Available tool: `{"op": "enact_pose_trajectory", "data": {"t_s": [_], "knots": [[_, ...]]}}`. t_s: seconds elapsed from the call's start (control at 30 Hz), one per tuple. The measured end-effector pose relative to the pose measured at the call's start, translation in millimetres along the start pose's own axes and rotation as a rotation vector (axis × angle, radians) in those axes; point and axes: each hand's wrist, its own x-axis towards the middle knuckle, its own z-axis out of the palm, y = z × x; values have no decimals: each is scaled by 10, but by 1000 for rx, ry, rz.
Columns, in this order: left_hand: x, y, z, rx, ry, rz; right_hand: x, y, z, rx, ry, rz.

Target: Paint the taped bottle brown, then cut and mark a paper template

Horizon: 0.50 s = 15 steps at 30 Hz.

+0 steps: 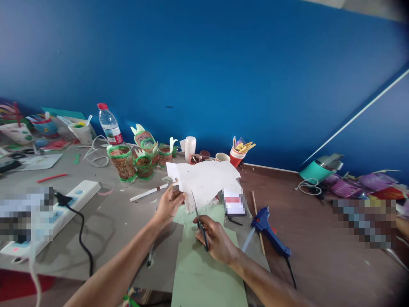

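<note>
My left hand [170,204] pinches the left edge of a white sheet of paper [204,177], which has a cut, irregular outline and is held raised over the table. In my right hand [216,238] is a pair of scissors [201,228], fingers round the dark handles. The blades point up and lie against the paper's lower left part. Beneath both hands, a long pale green sheet [204,268] runs toward me. A white marker [149,192] lies left of the paper, and a phone-like object [234,202], partly blurred, lies at its right.
A blue glue gun [271,232] and a thin wooden stick [258,221] lie to the right. At left stand a power strip [79,194] with a black cord, several decorated jars [122,164] and a water bottle [110,125]. A red cup [237,157] stands before the blue wall.
</note>
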Motion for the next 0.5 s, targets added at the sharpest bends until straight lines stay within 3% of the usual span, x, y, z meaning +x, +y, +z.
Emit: {"op": "enact_pose_trajectory", "data": {"t_s": [0.5], "knots": [[-8, 46, -4, 108, 2, 16, -15, 42, -30, -23, -41, 14]]}}
